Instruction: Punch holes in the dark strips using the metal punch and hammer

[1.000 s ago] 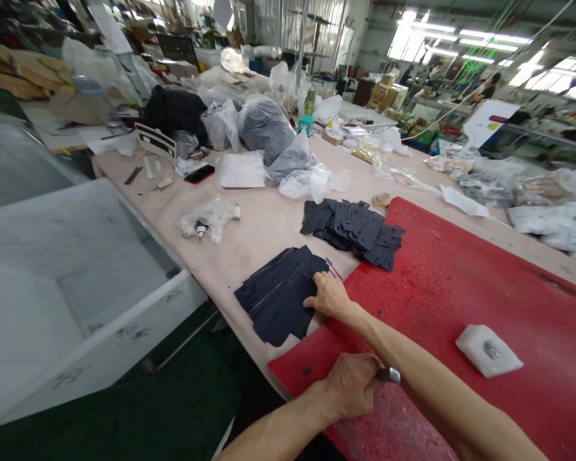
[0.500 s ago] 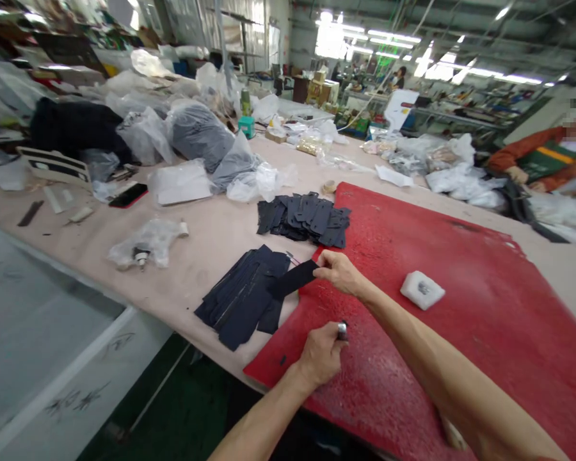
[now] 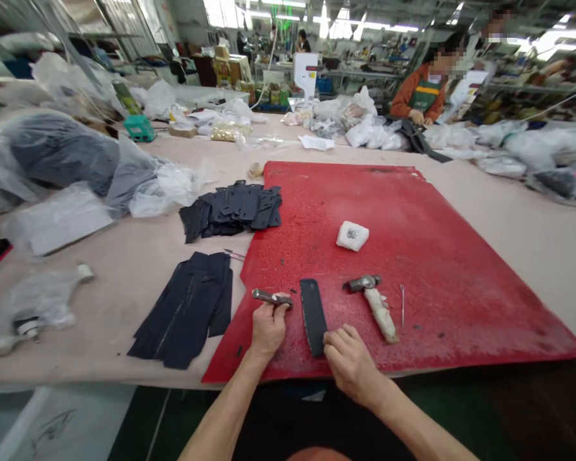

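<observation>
My left hand [image 3: 267,331] is closed around a metal hole punch [image 3: 271,297], which lies sideways across the fingertips above the red mat [image 3: 441,237]. In front of me on the mat is a dark fabric strip [image 3: 313,315], lengthwise away from me. My right hand [image 3: 349,360] pinches its near right edge, fingers curled. Right of the strip rests a hammer [image 3: 380,312] with a wrapped pale handle, and beside it a thin metal pin with a looped end [image 3: 402,306]. A white block [image 3: 352,235] sits farther back.
To the left lie a stack of dark strips [image 3: 185,314] and, beyond it, a pile of cut dark pieces [image 3: 233,208] partly on the mat. Plastic bags [image 3: 163,189] crowd the table's left side. A co-worker [image 3: 420,96] is across the table.
My right hand has brought the strip from the stack onto the mat in front of me. My left hand still holds the punch. The view has turned right, bringing the hammer into sight.
</observation>
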Demonstrator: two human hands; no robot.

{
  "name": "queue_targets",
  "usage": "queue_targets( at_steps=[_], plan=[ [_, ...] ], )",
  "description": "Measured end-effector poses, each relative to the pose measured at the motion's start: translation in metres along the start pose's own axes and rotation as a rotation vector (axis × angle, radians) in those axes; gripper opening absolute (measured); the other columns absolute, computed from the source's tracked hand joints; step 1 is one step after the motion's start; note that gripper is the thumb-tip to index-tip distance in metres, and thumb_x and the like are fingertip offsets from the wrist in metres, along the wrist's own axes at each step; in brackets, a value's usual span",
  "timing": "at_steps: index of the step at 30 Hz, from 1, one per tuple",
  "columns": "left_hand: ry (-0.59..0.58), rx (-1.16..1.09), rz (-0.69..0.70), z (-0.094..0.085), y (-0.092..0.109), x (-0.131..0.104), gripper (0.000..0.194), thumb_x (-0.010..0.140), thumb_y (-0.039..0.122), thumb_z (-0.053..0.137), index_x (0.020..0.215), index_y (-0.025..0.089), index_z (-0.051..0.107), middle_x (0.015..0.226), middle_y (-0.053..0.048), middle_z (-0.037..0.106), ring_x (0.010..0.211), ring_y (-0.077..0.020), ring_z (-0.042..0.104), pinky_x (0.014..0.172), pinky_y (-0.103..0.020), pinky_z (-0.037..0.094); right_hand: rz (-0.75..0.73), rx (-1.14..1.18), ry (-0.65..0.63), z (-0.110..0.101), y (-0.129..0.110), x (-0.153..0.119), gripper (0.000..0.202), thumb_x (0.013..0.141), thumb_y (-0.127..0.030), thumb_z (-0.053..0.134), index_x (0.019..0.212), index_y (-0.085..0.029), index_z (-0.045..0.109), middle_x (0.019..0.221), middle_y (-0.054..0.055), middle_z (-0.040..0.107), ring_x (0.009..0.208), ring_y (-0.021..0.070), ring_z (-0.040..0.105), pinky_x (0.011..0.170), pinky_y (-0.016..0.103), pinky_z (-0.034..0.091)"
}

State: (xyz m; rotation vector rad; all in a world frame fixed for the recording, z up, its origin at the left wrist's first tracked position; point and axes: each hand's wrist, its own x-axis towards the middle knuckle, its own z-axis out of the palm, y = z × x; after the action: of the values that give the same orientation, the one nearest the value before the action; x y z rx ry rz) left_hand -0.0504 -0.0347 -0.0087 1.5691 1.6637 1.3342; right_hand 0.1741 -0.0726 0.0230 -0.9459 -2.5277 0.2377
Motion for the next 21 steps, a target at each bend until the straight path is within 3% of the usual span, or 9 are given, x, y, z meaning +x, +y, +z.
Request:
queue_targets(
  at_steps=[4,8,12,16,21],
  plan=[
    [-0.010,0.025,-0.015,0.001,0.002,0.000,0.016,0.087,0.021,0.053,0.092,0.019,0.069,0.091,-0.004,0.074,0.086,-0.0194,0.070,0.085,-0.032,0.056,0.099,0.067,-0.051,0.005,-0.020,-0.025,0.020,0.088,-0.007,0.040,0.080,-0.017,0.055,0.091,0.007,0.059,0.082,0.0190,0.047,0.084,0.040,0.036],
    [-0.010,0.023,-0.007,0.002,0.003,0.000,0.017,0.087,0.022,0.053,0.093,0.019,0.069,0.091,-0.005,0.074,0.086,-0.0195,0.070,0.085,-0.033,0.055,0.215,0.159,-0.044,-0.011,-0.019,-0.016,0.007,0.083,-0.019,0.054,0.088,-0.018,0.059,0.100,0.008,0.059,0.095,0.0229,0.050,0.095,0.046,0.034],
    [0.003,-0.007,-0.040,-0.001,0.010,0.004,0.017,0.087,0.024,0.054,0.092,0.018,0.069,0.092,-0.005,0.074,0.089,-0.0201,0.069,0.087,-0.034,0.055,0.326,0.122,0.011,-0.013,-0.005,0.004,0.029,0.083,-0.030,0.059,0.109,-0.017,0.061,0.123,0.013,0.057,0.115,0.0277,0.048,0.104,0.048,0.030],
    [-0.028,-0.066,-0.061,0.006,0.023,0.014,0.017,0.087,0.024,0.055,0.091,0.018,0.071,0.093,-0.005,0.074,0.091,-0.0198,0.069,0.089,-0.034,0.054,0.407,-0.007,-0.062,0.005,0.012,0.017,0.062,0.081,-0.043,0.062,0.136,-0.018,0.050,0.146,0.014,0.043,0.137,0.0343,0.030,0.112,0.056,0.016],
    [-0.158,-0.157,-0.029,0.032,0.034,0.027,0.017,0.086,0.023,0.056,0.094,0.018,0.070,0.096,-0.005,0.074,0.092,-0.0189,0.069,0.088,-0.033,0.055,0.413,-0.035,-0.087,0.017,0.017,0.017,0.068,0.083,-0.048,0.059,0.142,-0.018,0.045,0.152,0.012,0.037,0.140,0.0359,0.024,0.113,0.059,0.013]
  ],
)
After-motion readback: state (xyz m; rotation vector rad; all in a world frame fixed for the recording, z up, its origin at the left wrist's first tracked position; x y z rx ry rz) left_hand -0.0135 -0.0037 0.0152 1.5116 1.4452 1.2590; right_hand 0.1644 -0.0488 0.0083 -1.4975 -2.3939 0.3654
